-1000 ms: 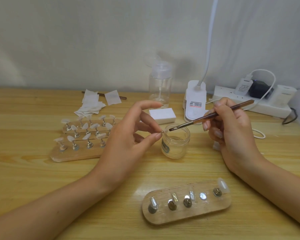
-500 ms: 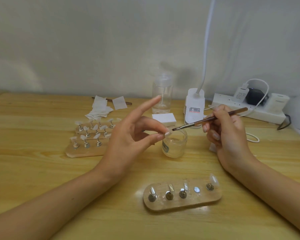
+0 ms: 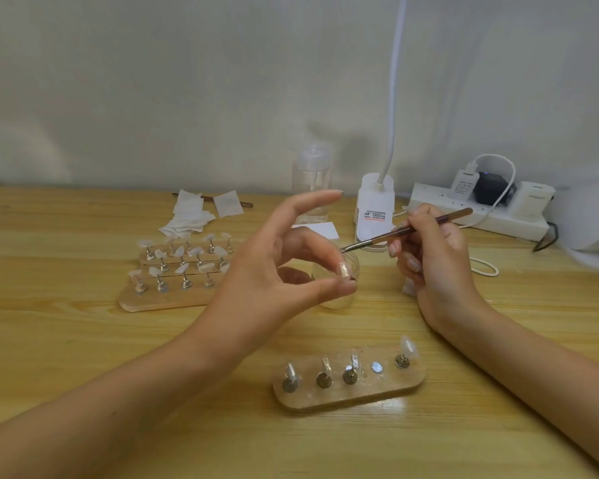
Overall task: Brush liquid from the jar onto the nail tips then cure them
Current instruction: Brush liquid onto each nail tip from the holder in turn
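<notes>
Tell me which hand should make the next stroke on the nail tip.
Right. The right hand already holds the brush, with its bristles close beside the nail tip. The left hand is busy pinching that nail tip by the jar.

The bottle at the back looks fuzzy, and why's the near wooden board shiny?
Head view: the clear bottle is blurred, likely camera motion; same view, a white glare patch sits on the near board, at its front right edge, light bouncing off glossy wood.
</notes>
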Tool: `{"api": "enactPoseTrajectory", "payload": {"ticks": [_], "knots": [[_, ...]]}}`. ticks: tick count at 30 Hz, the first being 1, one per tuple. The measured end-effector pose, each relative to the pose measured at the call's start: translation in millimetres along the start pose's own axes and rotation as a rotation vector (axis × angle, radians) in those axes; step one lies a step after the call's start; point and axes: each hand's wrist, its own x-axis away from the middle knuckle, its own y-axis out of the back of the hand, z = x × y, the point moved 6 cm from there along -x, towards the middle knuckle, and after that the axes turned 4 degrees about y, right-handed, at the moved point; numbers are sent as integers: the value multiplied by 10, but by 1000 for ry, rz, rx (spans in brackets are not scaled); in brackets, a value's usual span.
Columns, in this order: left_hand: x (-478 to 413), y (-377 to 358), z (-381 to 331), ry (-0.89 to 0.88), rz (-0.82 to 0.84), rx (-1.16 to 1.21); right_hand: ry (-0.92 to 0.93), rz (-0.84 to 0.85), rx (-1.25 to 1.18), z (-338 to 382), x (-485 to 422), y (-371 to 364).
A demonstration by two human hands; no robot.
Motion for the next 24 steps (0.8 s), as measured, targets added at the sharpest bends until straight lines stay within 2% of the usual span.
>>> {"api": "enactPoseTrajectory", "payload": {"ticks": [5, 14, 24], "knots": [[109, -181, -89, 44, 81, -105, 17, 19, -11, 4, -2, -23], [285, -523, -134, -143, 163, -734, 2, 6, -45, -26, -14, -14], [281, -626, -129, -171, 166, -919, 2, 13, -24, 3, 0, -25]]}}
